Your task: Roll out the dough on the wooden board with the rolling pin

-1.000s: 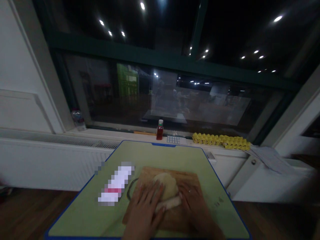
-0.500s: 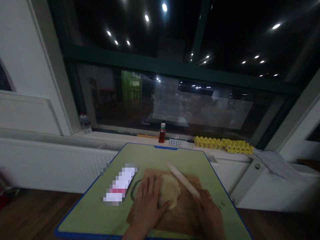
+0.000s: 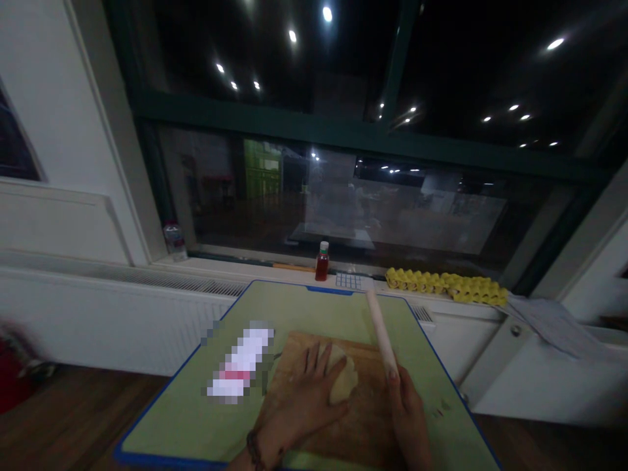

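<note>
A flat, pale round of dough lies on a wooden cutting board. Spread over the dough's left part, my left hand rests with its fingers apart and hides some of it. My right hand, at the board's right side, is wrapped round the near end of a light wooden rolling pin. The pin points away from me, its far end over the green table top, clear of the dough.
The board sits on a green table with a blue edge. A blurred-out white item lies left of the board. On the windowsill stand a bottle of red liquid, a clear bottle and yellow egg trays.
The rolling pin has swung from a slant across the board to nearly straight ahead, away from the dough. My left hand has shifted right, further over the dough.
</note>
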`<state>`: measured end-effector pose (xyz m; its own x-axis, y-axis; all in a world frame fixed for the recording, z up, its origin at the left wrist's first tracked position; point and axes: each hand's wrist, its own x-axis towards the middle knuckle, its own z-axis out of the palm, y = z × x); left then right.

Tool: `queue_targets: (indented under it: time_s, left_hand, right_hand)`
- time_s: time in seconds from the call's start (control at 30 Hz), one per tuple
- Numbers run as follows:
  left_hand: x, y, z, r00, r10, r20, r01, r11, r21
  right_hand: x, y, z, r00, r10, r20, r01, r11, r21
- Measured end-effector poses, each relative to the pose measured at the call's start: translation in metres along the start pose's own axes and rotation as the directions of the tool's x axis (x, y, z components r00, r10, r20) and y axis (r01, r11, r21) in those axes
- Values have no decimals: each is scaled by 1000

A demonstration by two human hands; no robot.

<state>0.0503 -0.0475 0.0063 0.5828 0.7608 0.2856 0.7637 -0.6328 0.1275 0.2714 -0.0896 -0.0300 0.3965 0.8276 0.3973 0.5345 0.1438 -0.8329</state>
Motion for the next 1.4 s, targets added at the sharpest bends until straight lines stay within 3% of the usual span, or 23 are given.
queue_targets:
  time_s: [0.1,0.17,0.43,0.57,0.73,0.87,1.0,1.1,1.23,1.3,1.4]
  left_hand:
    - [4,0,-6,983,6,184,10,996,-84]
    - [6,0,-7,977,5,214,19,994,-107]
    - [15,-13,-10,960,161,229,-127,980,-154]
    - [17,-24,-27,919,315,235,-271,941,-203]
    - [26,-38,-43,843,524,120,-474,830,-294]
    - [37,-46,-50,795,589,144,-489,763,-423]
    - [26,-44,-56,836,523,165,-403,790,-462]
    - [9,-38,-58,878,457,143,-388,854,-348]
    - [1,-28,-50,964,245,-100,-258,956,-143]
    - [5,-27,-40,969,92,-230,-115,989,-90]
    - [11,-31,-16,962,-13,-273,6,1000,-25]
  right_hand:
    - [-1,2,0,998,-44,38,45,999,-29]
    - [-2,4,0,996,-70,59,72,997,-37]
    - [-5,5,-1,997,-12,72,15,999,-33]
    - [-5,0,-2,996,-48,72,49,998,-25]
    - [-4,2,-2,994,-65,88,69,996,-47]
    - [-3,0,-3,993,-77,93,83,995,-57]
    - [1,-2,-8,971,-160,179,187,971,-146]
    - [8,-2,-14,925,-287,249,358,877,-319]
    - [23,-9,-16,797,-392,460,575,725,-378]
    - [31,-14,-13,728,-385,567,636,688,-349]
    - [40,-17,-6,662,-393,638,693,645,-323]
